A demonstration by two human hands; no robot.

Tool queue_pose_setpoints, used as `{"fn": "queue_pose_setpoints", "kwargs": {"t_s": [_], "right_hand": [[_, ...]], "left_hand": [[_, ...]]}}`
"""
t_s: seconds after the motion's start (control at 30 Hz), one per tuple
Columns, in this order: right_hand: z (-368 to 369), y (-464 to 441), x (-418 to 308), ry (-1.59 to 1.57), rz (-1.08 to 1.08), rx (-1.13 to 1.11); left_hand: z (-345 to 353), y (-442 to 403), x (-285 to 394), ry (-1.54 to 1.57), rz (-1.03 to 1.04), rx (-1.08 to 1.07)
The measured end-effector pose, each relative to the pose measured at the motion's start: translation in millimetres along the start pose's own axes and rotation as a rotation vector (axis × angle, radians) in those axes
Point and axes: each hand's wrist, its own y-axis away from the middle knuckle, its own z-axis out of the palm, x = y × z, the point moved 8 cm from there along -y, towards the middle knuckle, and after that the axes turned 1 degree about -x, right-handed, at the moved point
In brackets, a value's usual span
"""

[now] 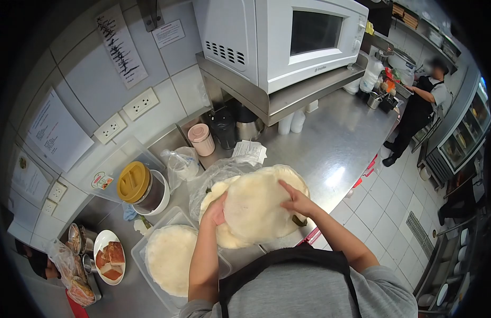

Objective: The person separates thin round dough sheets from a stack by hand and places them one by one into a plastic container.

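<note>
A pale round flatbread (259, 204) is between my hands, over a pile of similar rounds (290, 180) on the steel counter. My left hand (216, 210) grips its left edge. On its upper right side, my right hand (294, 200) rests with the fingers apart. Crumpled clear plastic (203, 183) lies behind and beside the pile. Left of my left forearm, another pale round (171, 259) sits in a clear plastic container (142, 254). Something dark green (298, 221) shows at the pile's lower right edge.
A microwave (309, 37) stands on a steel shelf above the counter (335, 124). Toward the left are a yellow-lidded jar (135, 183), a pink cup (201, 139) and a plate of bread pieces (110, 259). A co-worker (423, 106) stands at the far right.
</note>
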Motion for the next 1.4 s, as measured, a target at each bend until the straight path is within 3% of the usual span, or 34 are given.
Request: {"fn": "queue_pose_setpoints", "kwargs": {"t_s": [0.1, 0.2, 0.3, 0.4, 0.47, 0.53, 0.63, 0.73, 0.8, 0.83, 0.93, 1.07, 1.13, 1.27, 1.4], "right_hand": [[-4.3, 5.6, 17.3, 0.19, 0.063, 0.017], [-6.2, 9.3, 13.4, 0.274, 0.025, 0.072], [-32.2, 5.4, 19.7, 0.572, -0.125, 0.311], [-66.7, 17.3, 23.2, 0.777, -0.218, 0.641], [-76.1, 19.3, 33.2, 0.749, -0.26, 0.652], [-75.5, 27.8, 32.2, 0.534, -0.297, 0.674], [-67.2, 40.1, 21.8, 0.579, -0.409, 0.717], [-64.1, 37.8, 21.8, 0.569, -0.378, 0.664], [-66.4, 37.7, 24.0, 0.521, -0.402, 0.669], [-66.7, 38.1, 24.7, 0.505, -0.396, 0.667], [-67.7, 37.4, 25.5, 0.476, -0.392, 0.667], [-71.6, 36.2, 30.7, 0.513, -0.415, 0.658], [-69.8, 35.5, 32.0, 0.517, -0.411, 0.655], [-68.5, 37.4, 28.9, 0.54, -0.436, 0.657], [-69.8, 38.5, 27.5, 0.565, -0.469, 0.656]], "left_hand": [[17.4, 10.1, 4.8, 0.124, -0.026, -0.045], [13.5, 7.0, 10.1, -0.124, 0.174, 0.077], [58.3, 48.9, 40.3, -0.92, 0.782, 0.388], [95.4, 70.7, 43.0, -1.239, 0.784, 0.276], [92.5, 62.2, 33.1, -1.342, 0.522, 0.074], [103.7, 79.8, 41.8, -1.197, 0.574, 0.095], [113.4, 113.5, 62.5, -1.032, 0.61, 0.218], [123.0, 170.2, 92.8, -0.921, 0.7, 0.269], [113.0, 217.0, 108.1, -0.866, 0.845, 0.304], [105.0, 243.8, 111.2, -0.742, 0.81, 0.321], [44.6, 318.5, 96.5, -0.496, 0.863, 0.605], [-77.3, 371.1, 15.8, -0.293, 0.686, 0.889], [-106.4, 381.1, -29.9, -0.37, 0.352, 1.153], [-134.7, 379.5, -63.9, -0.33, 0.495, 1.094], [-113.4, 384.8, -53.8, -0.279, 0.558, 1.042]]}}
